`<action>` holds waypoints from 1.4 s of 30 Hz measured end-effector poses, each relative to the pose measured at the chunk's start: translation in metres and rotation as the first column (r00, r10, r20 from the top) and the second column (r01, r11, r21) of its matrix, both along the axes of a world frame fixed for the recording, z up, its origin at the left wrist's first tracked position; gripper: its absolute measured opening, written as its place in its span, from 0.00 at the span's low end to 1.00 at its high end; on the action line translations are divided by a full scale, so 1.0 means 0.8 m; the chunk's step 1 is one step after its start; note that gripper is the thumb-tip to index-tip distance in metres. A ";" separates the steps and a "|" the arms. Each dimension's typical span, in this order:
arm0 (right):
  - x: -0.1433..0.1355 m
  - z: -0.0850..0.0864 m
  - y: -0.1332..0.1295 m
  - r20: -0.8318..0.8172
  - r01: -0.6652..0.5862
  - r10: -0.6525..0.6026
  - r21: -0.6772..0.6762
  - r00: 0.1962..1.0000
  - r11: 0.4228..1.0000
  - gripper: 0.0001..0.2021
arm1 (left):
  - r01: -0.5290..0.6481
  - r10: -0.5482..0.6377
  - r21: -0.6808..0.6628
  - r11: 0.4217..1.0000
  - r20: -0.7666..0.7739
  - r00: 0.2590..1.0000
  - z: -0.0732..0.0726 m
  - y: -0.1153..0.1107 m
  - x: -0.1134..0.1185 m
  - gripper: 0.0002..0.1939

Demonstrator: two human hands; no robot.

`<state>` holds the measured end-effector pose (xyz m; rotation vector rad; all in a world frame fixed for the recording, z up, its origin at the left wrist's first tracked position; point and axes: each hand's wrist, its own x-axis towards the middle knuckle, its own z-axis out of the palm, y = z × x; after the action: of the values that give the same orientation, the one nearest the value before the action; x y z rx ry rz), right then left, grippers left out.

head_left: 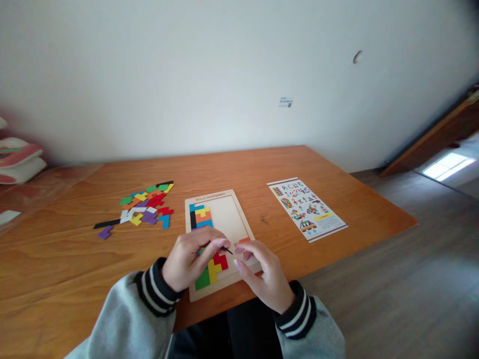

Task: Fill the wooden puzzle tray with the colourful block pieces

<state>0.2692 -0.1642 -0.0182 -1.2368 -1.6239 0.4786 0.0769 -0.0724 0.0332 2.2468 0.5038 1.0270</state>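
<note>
A pale wooden puzzle tray (224, 209) lies near the table's front edge, with coloured pieces fitted along its left side. Green (202, 280), yellow (214, 271) and red (221, 261) pieces show at its lower left. Above the tray, my left hand (196, 254) pinches a thin dark piece (227, 250) between thumb and fingers. Just to the right of that piece is my right hand (264, 274), its thumb and fingers apart, over the tray's lower right. An orange piece (244, 240) shows beyond the right fingers. My hands hide part of the tray.
Several loose coloured pieces (149, 203) are heaped on the wooden table (67, 254) to the left. A printed pattern sheet (307, 209) lies to the right of the tray. The wall (224, 75) stands behind the table, and a pink and white object (20, 162) is at far left.
</note>
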 end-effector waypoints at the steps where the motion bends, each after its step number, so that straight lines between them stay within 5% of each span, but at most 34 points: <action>1: 0.001 0.000 0.000 -0.024 -0.027 0.027 -0.017 0.999 0.999 0.11 | 0.047 -0.046 -0.016 0.999 0.025 0.999 -0.001 -0.003 0.009 0.10; 8: 0.012 -0.001 0.002 -0.196 -0.090 0.065 -0.122 0.978 0.988 0.07 | 0.148 -0.132 -0.102 0.984 0.150 0.980 -0.008 -0.010 0.015 0.09; 13: 0.020 -0.006 0.004 -0.268 -0.093 0.057 -0.125 0.962 0.988 0.07 | 0.152 -0.141 -0.124 0.981 0.091 0.986 -0.014 0.002 -0.001 0.07; 18: 0.033 -0.002 -0.002 -0.049 -0.125 0.122 -0.054 0.991 0.991 0.05 | -0.003 0.010 0.226 0.974 -0.029 1.000 -0.046 0.022 -0.036 0.11; 22: 0.034 -0.001 -0.005 0.113 -0.164 0.165 -0.013 0.980 0.986 0.04 | -0.043 0.091 0.321 0.946 -0.135 0.987 -0.067 0.022 -0.049 0.10; 32: 0.020 0.001 -0.002 0.380 -0.155 0.148 -0.013 0.913 0.988 0.08 | 0.020 0.071 0.309 0.951 -0.278 0.958 -0.066 0.007 -0.039 0.10; 42: 0.020 -0.001 -0.010 0.467 -0.146 0.109 0.045 0.878 0.988 0.12 | 0.023 0.066 0.297 0.955 -0.285 0.956 -0.066 0.002 -0.036 0.11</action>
<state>0.2849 -0.1724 -0.0192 -1.2507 -2.1186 0.1990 0.0479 -0.0712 -0.0196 2.6909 0.5259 0.8268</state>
